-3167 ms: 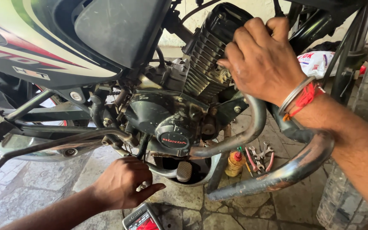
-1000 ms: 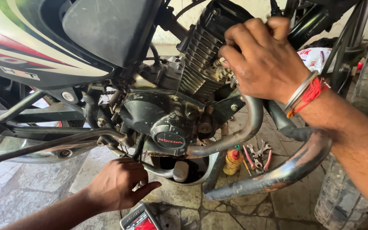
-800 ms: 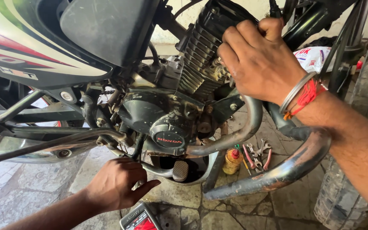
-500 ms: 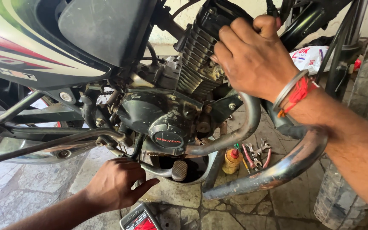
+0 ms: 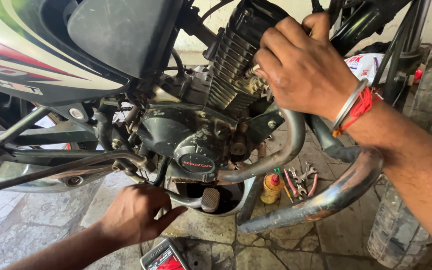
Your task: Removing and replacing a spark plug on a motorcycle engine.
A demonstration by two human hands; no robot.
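My right hand (image 5: pixel 301 70), with a metal bangle and red thread at the wrist, presses against the black finned engine cylinder (image 5: pixel 228 75) of a motorcycle. Its fingertips pinch a small pale part (image 5: pixel 254 69) where the exhaust pipe (image 5: pixel 281 155) meets the cylinder. A second, rusty exhaust pipe (image 5: pixel 326 200) curves below my forearm. My left hand (image 5: pixel 136 212) hangs low under the dark crankcase cover (image 5: pixel 186 140), fingers curled and thumb pointing right, beside a frame tube. What its palm holds is hidden.
A pedal pad (image 5: pixel 210 199) sits over a dark pan under the engine. A small yellow bottle (image 5: pixel 271 187) and several wrenches (image 5: pixel 301 177) lie on the stone floor. A red-labelled can (image 5: pixel 163 257) stands at the bottom edge. The front tyre (image 5: pixel 401 230) is at right.
My right hand has shifted slightly left and up along the cylinder, fingers working at the exhaust port. My left hand stays low under the engine, curled the same way.
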